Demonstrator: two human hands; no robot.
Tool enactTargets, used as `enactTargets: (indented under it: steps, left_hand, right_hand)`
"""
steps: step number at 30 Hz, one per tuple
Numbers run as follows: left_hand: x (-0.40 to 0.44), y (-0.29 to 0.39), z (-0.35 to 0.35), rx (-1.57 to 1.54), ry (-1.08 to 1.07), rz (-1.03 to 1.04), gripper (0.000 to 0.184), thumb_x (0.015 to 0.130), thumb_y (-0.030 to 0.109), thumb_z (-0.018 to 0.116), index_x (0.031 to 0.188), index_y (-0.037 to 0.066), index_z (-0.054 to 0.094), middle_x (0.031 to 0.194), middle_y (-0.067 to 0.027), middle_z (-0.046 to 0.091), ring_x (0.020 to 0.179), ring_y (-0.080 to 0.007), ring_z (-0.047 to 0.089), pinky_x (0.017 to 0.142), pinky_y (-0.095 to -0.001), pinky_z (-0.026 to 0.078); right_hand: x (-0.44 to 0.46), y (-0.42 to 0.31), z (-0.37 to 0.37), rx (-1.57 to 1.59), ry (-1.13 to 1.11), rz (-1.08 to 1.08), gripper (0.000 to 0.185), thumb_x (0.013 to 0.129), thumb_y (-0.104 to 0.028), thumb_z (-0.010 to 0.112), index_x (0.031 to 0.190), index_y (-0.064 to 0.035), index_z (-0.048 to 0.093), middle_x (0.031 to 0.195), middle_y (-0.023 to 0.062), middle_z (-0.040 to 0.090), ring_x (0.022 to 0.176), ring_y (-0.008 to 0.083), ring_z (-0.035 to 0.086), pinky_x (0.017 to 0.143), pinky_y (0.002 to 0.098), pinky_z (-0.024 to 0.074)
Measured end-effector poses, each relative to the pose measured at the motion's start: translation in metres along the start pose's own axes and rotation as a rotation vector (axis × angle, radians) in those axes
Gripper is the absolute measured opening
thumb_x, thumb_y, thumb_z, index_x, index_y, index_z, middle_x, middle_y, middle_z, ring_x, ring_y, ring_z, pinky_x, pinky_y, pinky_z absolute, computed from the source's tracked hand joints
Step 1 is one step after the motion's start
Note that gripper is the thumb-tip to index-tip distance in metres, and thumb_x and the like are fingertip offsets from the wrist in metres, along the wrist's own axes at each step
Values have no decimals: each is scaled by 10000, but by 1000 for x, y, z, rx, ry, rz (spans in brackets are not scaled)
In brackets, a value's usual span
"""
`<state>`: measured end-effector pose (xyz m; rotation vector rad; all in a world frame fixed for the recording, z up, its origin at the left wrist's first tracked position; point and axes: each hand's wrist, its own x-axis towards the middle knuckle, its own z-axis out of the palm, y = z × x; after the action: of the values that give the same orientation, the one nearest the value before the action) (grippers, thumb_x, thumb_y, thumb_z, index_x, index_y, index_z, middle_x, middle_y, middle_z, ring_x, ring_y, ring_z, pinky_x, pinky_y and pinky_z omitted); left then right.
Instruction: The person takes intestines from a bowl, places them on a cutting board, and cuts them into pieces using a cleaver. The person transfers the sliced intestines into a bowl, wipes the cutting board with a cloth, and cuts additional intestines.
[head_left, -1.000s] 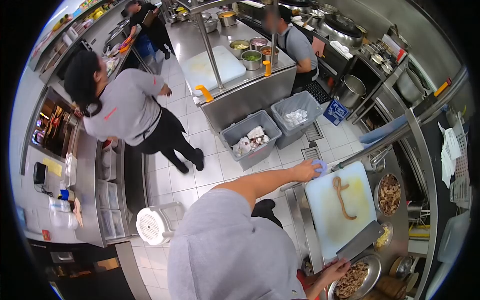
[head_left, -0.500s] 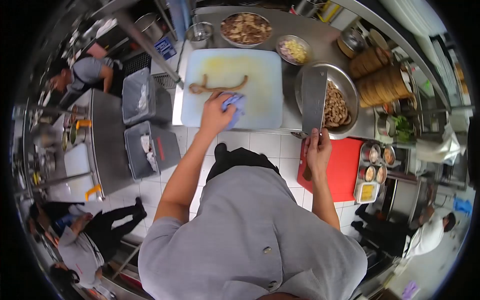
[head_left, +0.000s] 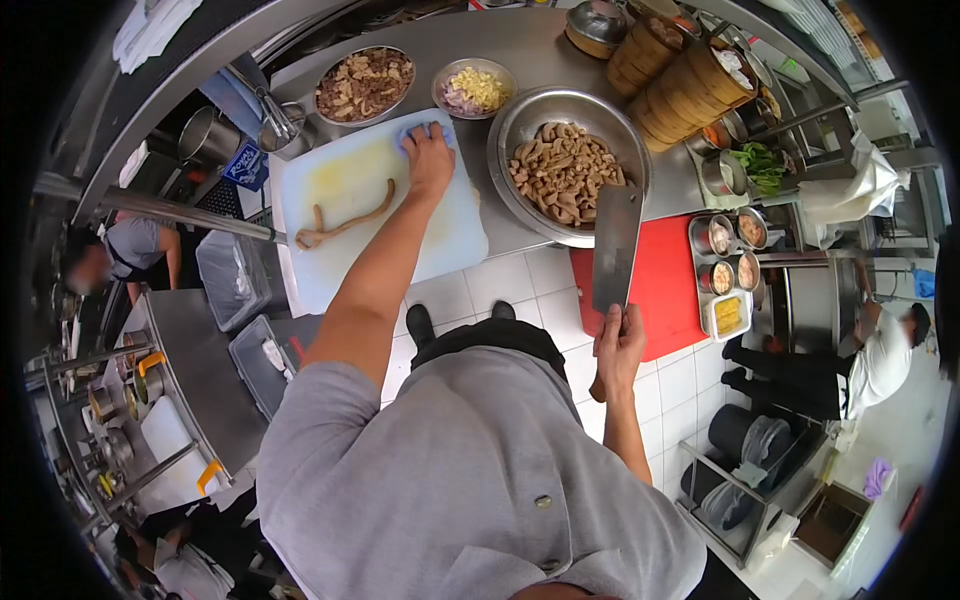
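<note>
My left hand (head_left: 428, 165) presses a crumpled blue cloth (head_left: 408, 135) onto the far right corner of the white cutting board (head_left: 440, 225). A long, curled brown strip (head_left: 350, 228), which looks like cooked meat, lies on the board left of my forearm. In my right hand (head_left: 620, 345) is a cleaver (head_left: 614, 250), gripped with its broad blade pointing away from me. Its tip overlaps the near rim of a big steel bowl (head_left: 498, 165) in view; contact cannot be made out. Chopped brown meat (head_left: 560, 170) fills part of that bowl.
Behind the board stand a bowl of chopped brown food (head_left: 365, 85) and a bowl of chopped yellow and purple pieces (head_left: 475, 90). Bamboo steamers (head_left: 695, 95) are stacked at the back right. A red board (head_left: 660, 290) and small food containers (head_left: 732, 315) sit right. Other people work on both sides.
My left hand has wiped the cloth from the board's near side to its far right corner. The cleaver has come down from over the bowl toward me. The whole view has turned.
</note>
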<state>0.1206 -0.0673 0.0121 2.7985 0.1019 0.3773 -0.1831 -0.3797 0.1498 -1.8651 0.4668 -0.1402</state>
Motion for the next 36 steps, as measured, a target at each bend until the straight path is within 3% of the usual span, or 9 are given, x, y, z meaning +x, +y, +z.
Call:
enactTargets:
  steps: [5, 13, 17, 18, 23, 26, 28, 31, 36]
  left_hand:
    - [-7, 23, 13, -202, 6, 174, 616, 846, 193, 748, 1394, 16, 527, 1263, -252, 597, 1197, -418, 537, 1104, -515, 379]
    - [-2, 23, 6, -413, -3, 215, 768, 761, 57, 827, 1449, -44, 500, 1463, -257, 541, 1373, -470, 464, 1133, -488, 454]
    - [-38, 55, -26, 180, -438, 420, 743, 798, 299, 836, 1405, -46, 582, 1462, -245, 563, 1433, -413, 438, 1272, -530, 232]
    - [-49, 62, -32, 205, -464, 417, 686, 874, 383, 743, 1384, -53, 601, 1471, -245, 555, 1449, -399, 425, 1292, -554, 117]
    - [-126, 67, 11, 239, -115, 503, 503, 932, 227, 591, 1331, -77, 633, 1452, -239, 571, 1463, -425, 402, 1301, -544, 112]
    - [-158, 81, -2, 247, -106, 537, 410, 892, 149, 594, 1239, -54, 675, 1338, -216, 629, 1350, -401, 497, 1232, -511, 281]
    - [-172, 87, -14, 121, -262, 560, 284, 870, 123, 599, 1101, -6, 700, 1159, -158, 663, 1167, -338, 566, 1048, -441, 422]
    - [-187, 83, -19, 108, -64, 743, 208, 857, 121, 607, 1018, 23, 694, 1031, -115, 647, 1035, -289, 570, 905, -396, 436]
    - [-137, 74, -3, 47, -60, 460, 228, 841, 105, 651, 1049, 26, 699, 1160, -142, 631, 1139, -324, 553, 952, -438, 426]
  right_hand:
    - [4, -7, -2, 10, -1, 14, 354, 1116, -197, 518, 801, -65, 422, 602, -3, 486, 497, 49, 421, 442, 253, 342]
    - [10, -22, 22, 33, -58, -53, 279, 1129, -249, 506, 924, -64, 473, 626, -10, 466, 476, 49, 434, 416, 230, 374]
    - [5, -34, 29, 66, -76, -22, 323, 1115, -204, 532, 834, -59, 464, 632, -4, 519, 534, 44, 434, 471, 241, 339]
    - [2, -35, 29, 40, -75, -33, 318, 1115, -201, 530, 839, -56, 470, 630, -4, 520, 534, 44, 435, 472, 243, 339]
    - [-4, -27, 25, 12, -57, -36, 327, 1116, -198, 526, 831, -52, 462, 619, -4, 517, 531, 46, 437, 475, 245, 339]
    - [1, -11, 22, 36, -84, -38, 233, 1135, -233, 483, 1041, -27, 538, 668, 3, 509, 482, 45, 443, 414, 224, 373]
    - [1, -20, 25, 64, -57, -32, 258, 1127, -218, 500, 933, -48, 484, 635, -1, 503, 476, 45, 437, 414, 227, 349]
    - [3, -25, 28, 81, -34, -13, 332, 1120, -210, 517, 831, -70, 434, 605, -7, 495, 471, 45, 433, 413, 227, 334]
    - [0, -34, 36, 95, -37, -6, 320, 1120, -218, 521, 847, -70, 447, 632, -2, 508, 474, 46, 443, 409, 226, 353]
